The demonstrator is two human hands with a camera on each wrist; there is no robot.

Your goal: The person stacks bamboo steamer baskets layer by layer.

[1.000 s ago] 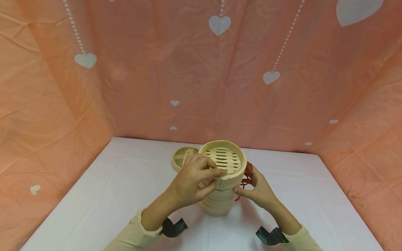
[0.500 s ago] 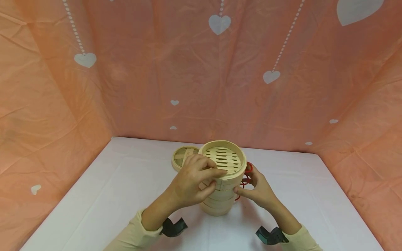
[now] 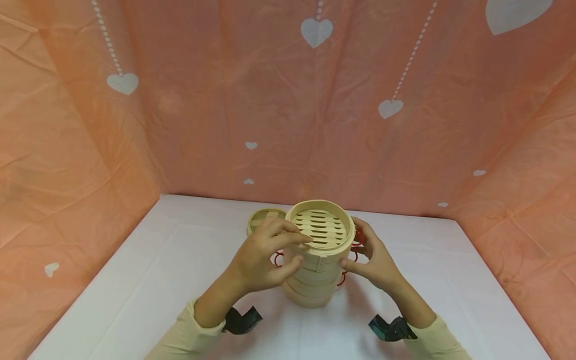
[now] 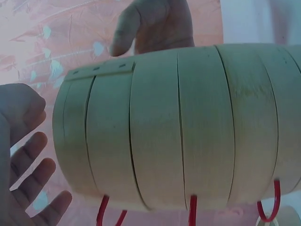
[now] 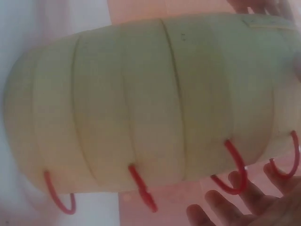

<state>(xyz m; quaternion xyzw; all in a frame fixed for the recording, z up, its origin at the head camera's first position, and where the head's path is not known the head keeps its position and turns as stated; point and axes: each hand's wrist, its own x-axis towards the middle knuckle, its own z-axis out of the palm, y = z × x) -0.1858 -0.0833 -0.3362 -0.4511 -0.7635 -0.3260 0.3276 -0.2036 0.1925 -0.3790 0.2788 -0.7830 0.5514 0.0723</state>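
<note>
A tall stack of round bamboo steamer baskets (image 3: 317,280) stands upright on the white table, its slatted top tier uncovered. Red cord loops (image 5: 237,165) stick out from its sides. My left hand (image 3: 265,260) is beside the stack's upper left, thumb and fingers spread; the left wrist view shows a gap between these fingers and the bamboo. On the other side my right hand (image 3: 378,265) is held around the upper right, thumb in front and fingers behind, loosely spread near the loops in the right wrist view. Neither hand grips anything.
Behind the stack to the left lies a round woven bamboo lid (image 3: 257,218), partly hidden by the left hand. The white-covered table (image 3: 189,260) ends at an orange cloth backdrop (image 3: 270,100) with heart prints, which also rises at both sides.
Both hands have drawn outward from the steamer stack, the left more clearly, uncovering its left side and a red loop there. The stack's tiers now sit more evenly aligned.
</note>
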